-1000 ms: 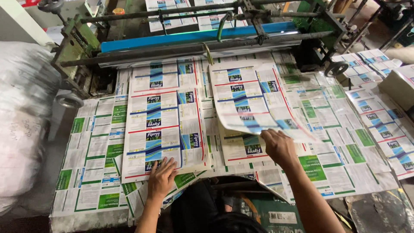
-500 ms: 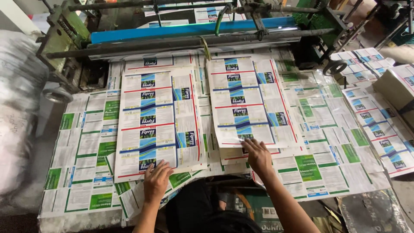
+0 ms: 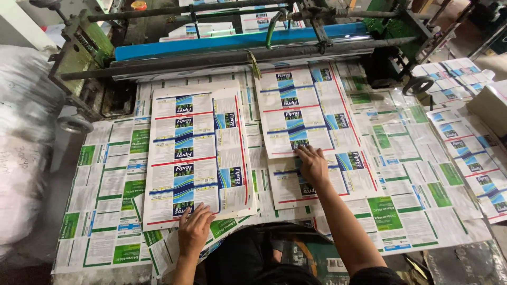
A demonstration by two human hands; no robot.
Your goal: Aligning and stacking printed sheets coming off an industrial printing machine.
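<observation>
— Two stacks of printed sheets, which hand's on which?
— Left hand (image 3: 194, 229) lies flat, fingers spread, on the near edge of the left stack (image 3: 198, 150). Right hand (image 3: 312, 164) lies flat, fingers loosely apart, on the near edge of the right stack (image 3: 306, 113). Neither grips anything.
— Where do the stacks sit?
— Side by side on a table papered with green-and-white sheets (image 3: 111, 211), just below the machine's blue roller bar (image 3: 237, 39).
— Anything else?
— White sacks (image 3: 24, 132) far left.
</observation>
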